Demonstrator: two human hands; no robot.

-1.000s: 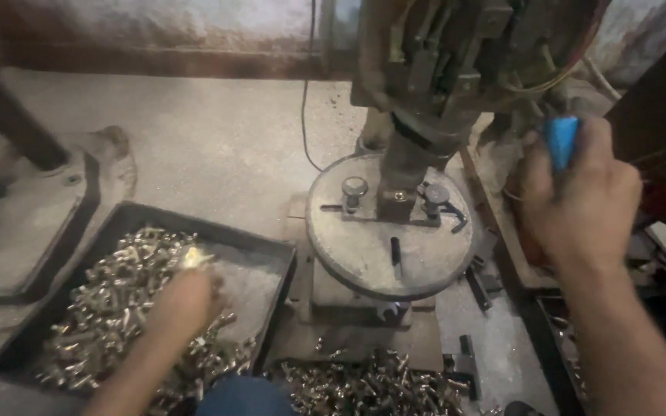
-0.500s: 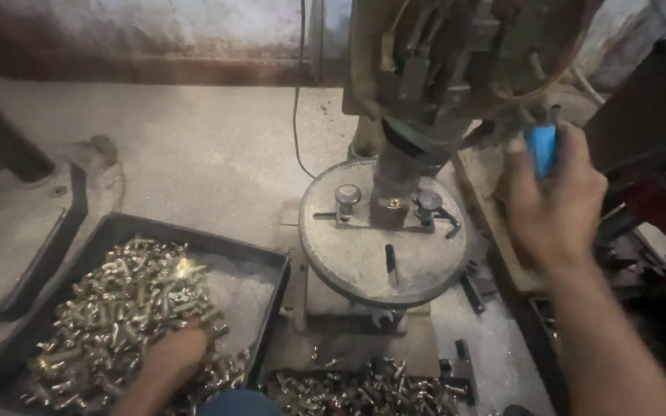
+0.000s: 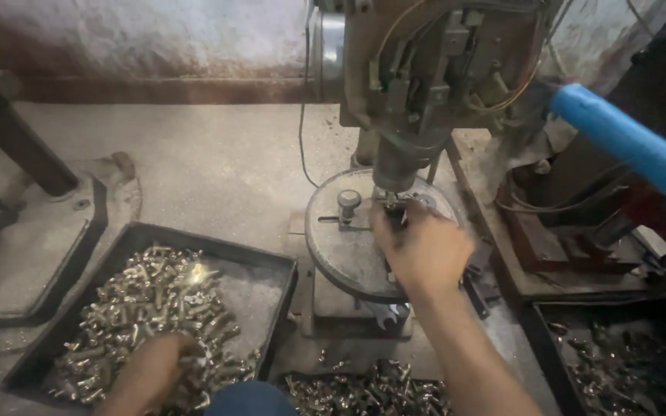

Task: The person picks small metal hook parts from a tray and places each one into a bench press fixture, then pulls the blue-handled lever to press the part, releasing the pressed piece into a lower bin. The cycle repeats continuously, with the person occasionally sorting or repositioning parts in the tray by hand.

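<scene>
1. Brass parts, small, shiny and too many to count, lie heaped in a dark tray on the floor, left of and below the round press plate. I judge the tray sits there so that one hand can dig in it without the person leaning.

2. Nearest the camera, the left hand lies palm down in that heap. Its fingers are buried among the pieces, so I cannot tell whether they have closed on one.

3. A second heap of like parts lies on the floor just in front of the plate's base, and a third lot fills a dark bin to the plate's right. That makes three lots in all.

4. The right hand rests on the plate, with its fingers bunched at the small fixture under the machine's ram. They look pinched together as if seating a part, but the hand hides what they grip.

5. One knurled knob stands upright on the plate, just left of those fingers.

6. Beyond the plate to its right, one blue-sleeved lever handle slants down with nothing touching it.
</scene>
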